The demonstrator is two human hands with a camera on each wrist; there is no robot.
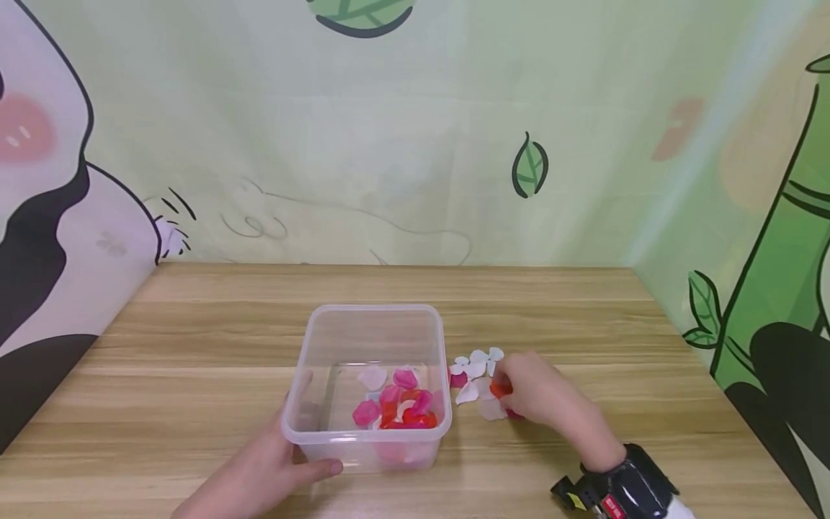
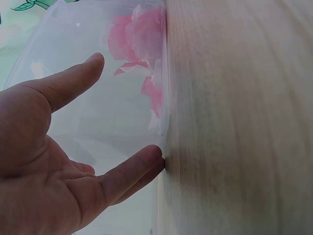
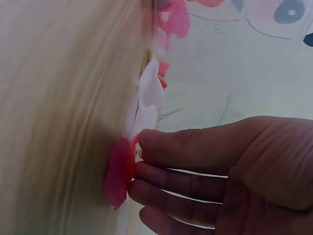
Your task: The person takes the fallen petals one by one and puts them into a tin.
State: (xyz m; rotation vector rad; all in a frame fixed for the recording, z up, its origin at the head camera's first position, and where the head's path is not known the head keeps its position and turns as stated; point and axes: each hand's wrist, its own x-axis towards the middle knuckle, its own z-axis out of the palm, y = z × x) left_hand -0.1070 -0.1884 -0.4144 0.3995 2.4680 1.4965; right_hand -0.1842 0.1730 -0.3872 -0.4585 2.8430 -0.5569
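Note:
A clear plastic container (image 1: 369, 454) stands on the wooden table with pink, red and white petals (image 1: 389, 414) inside. My left hand (image 1: 279, 461) holds its near left corner, thumb along the front wall and fingers around the left side. In the left wrist view, pink petals (image 2: 142, 36) show through the wall. To the right of the container, my right hand (image 1: 541, 393) is at a small group of loose petals. Its thumb and fingertips pinch a red petal (image 1: 499, 389), with a dark pink petal (image 3: 116, 176) right at the fingertips in the right wrist view.
White flower-shaped petals (image 1: 480, 360) and a dark pink petal (image 1: 458, 379) lie between the container and my right hand. A printed backdrop (image 1: 389, 144) rises behind the table (image 1: 227, 303). A black device (image 1: 632, 483) is strapped on the right wrist.

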